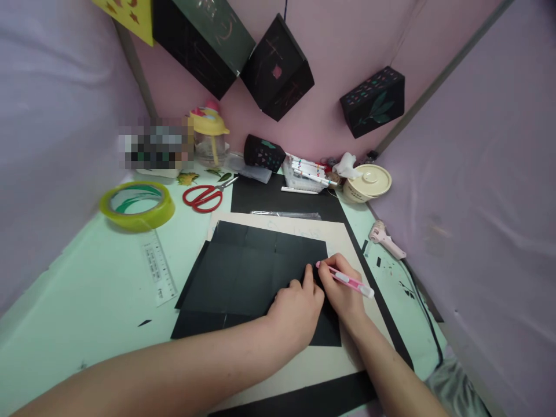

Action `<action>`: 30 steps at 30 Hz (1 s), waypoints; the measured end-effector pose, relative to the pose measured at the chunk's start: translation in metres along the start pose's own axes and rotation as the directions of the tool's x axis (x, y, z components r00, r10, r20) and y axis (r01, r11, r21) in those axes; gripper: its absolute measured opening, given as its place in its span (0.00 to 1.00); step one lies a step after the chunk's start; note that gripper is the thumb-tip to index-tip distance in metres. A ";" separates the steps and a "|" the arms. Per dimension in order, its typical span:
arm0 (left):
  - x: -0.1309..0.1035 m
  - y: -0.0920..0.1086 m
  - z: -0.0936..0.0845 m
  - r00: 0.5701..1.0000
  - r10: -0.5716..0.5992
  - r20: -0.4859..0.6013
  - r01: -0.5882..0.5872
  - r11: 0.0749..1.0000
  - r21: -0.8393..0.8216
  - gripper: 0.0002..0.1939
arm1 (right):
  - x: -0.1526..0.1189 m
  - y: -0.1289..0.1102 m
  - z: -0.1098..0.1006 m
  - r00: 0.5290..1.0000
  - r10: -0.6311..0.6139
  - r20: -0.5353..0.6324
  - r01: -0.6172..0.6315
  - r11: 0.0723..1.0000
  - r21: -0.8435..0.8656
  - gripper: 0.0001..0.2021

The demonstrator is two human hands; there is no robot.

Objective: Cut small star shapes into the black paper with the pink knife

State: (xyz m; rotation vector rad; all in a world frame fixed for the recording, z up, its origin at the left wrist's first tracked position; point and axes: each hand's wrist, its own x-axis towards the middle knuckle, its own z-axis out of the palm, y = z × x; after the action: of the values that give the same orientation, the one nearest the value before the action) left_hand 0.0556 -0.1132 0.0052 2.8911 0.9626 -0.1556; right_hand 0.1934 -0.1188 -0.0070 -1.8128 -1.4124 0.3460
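Black folded paper [247, 272] with crease lines lies in overlapping layers on a pale sheet [295, 370]. Near its right edge, my right hand [343, 286] is closed around a pink and white pen-like tool [351, 282], its pink end close to the black paper. My left hand [297, 307] presses on the paper just left of my right hand, its index finger stretched forward and the other fingers curled. Whether anything lies under the left fingers is hidden.
Green tape roll [165, 211], red scissors [203, 198] and a clear ruler [158, 269] are at the left. Behind stand a yellow-lidded bottle [209, 139], markers [306, 171] and a lidded tub [367, 182]. A pink glue gun [386, 240] lies right; black boxes [278, 69] hang above.
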 end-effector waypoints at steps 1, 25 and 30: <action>0.000 0.000 0.000 1.000 -0.002 0.006 0.002 1.000 -0.010 0.33 | -0.001 0.000 0.001 1.000 -0.001 -0.007 0.001 1.000 -0.004 0.10; 0.003 -0.005 0.002 1.000 -0.016 0.006 0.016 0.999 0.035 0.34 | 0.013 0.002 -0.018 0.980 0.184 0.082 -0.200 0.939 0.281 0.10; 0.002 -0.005 0.002 1.000 0.013 0.026 -0.014 0.998 0.055 0.33 | 0.053 0.021 -0.038 0.922 0.178 0.344 -0.300 0.889 0.346 0.14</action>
State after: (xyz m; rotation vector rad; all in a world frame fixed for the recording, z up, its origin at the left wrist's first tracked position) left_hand 0.0544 -0.1079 0.0027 2.9371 0.9495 -0.2209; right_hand 0.2501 -0.0873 0.0158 -1.6424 -1.2013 1.0060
